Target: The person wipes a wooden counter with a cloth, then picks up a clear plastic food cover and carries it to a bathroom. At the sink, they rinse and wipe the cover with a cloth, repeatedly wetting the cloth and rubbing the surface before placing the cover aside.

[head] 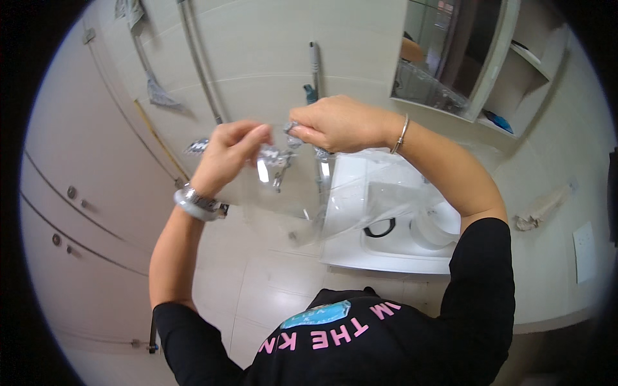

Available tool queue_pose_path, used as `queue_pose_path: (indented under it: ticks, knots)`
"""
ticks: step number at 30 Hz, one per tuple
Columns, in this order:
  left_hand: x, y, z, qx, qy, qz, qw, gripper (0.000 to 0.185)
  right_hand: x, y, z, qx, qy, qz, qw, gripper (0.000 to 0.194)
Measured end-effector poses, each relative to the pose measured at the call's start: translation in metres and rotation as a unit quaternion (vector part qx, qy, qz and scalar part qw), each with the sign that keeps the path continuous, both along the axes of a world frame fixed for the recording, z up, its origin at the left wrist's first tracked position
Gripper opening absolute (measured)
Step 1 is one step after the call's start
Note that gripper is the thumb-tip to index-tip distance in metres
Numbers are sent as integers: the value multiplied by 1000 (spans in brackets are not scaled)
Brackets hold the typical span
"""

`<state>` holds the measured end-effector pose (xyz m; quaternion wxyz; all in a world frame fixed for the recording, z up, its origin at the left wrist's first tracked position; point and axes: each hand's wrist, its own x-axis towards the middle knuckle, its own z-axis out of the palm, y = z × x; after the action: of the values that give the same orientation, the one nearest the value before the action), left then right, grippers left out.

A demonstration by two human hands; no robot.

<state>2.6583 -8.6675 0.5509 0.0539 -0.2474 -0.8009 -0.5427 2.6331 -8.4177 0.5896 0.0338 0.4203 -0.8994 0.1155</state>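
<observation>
Both my hands are raised in front of me, with a clear plastic sheet (347,202) hanging below them and spreading right over the washbasin. Its top edge has a crumpled black-and-white patterned part (276,155). My left hand (231,149) has thumb and fingers pinched at this edge, slightly blurred; more of the pattern shows beyond its wrist side. My right hand (338,123) is closed on a bunched bit of the plastic, and a gap separates the two hands. What the sheet belongs to cannot be made out.
Below right is a white washbasin (338,251) holding a translucent tub (429,231) and a black handle (380,228). A mirrored cabinet (442,58) juts from the wall. Poles (200,62) lean at the back; pale cabinet doors (96,193) line the left.
</observation>
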Motion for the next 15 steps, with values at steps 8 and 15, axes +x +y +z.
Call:
queue_pose_path:
  ticks: [8, 15]
  knots:
    - [-5, -105, -28, 61, -45, 80, 994, 28, -12, 184, -41, -19, 140, -204, 969, 27]
    - [-37, -128, -41, 105, -36, 68, 991, 26, 14, 239, -45, -162, 21, -295, 941, 26]
